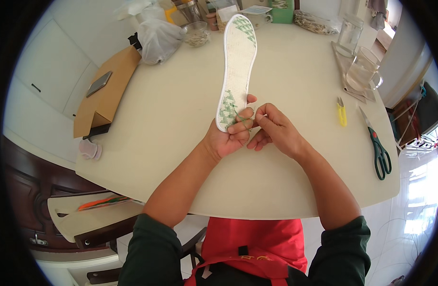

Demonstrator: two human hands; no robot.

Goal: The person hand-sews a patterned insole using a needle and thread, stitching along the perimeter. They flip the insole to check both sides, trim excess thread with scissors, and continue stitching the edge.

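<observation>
A white insole [238, 66] with a white bound edge stands out from my left hand [224, 140], its toe pointing away. Green stitching in a zigzag pattern covers the heel and part of the toe; the middle is bare mesh. My left hand is closed around the heel end, fingers folded over its right edge. Loose green thread [243, 117] lies over those fingers. Close beside them, my right hand [276, 127] has thumb and forefinger pinched together. What sits in that pinch is too small to make out.
Yellow snips [342, 112] and dark green-handled scissors [380, 150] lie on the table's right side. A glass mug [363, 70] and a glass jar [349, 35] stand behind them. At left are a cardboard box [107, 93] with a phone [99, 84] on it and a plastic bag [159, 40].
</observation>
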